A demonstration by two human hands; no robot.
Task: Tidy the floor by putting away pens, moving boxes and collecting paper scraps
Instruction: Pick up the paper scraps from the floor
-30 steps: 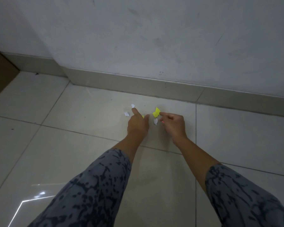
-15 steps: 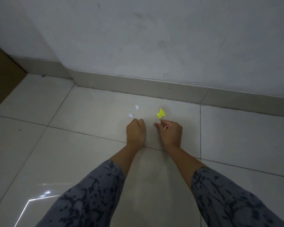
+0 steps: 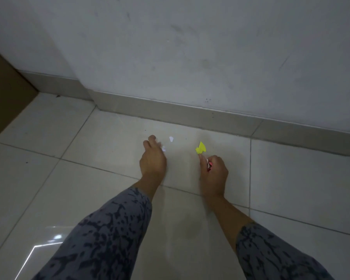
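Down on the pale tiled floor, the person reaches both arms toward the far wall. The left hand lies low over the tile with its fingers curled at a small white paper scrap; whether it has actually pinched the scrap I cannot tell. A second white scrap lies loose just to the right and a little farther off, apart from the fingers. The right hand is closed round gathered bits, a red and white piece showing at its knuckles, and its forefinger tip reaches to the near edge of a yellow paper scrap on the floor.

All the scraps sit on one tile, near the skirting board that runs along the foot of the wall. Open floor stretches left of the hands as far as a brown panel at the far left edge, and right across another tile. The patterned sleeves fill the near ground.
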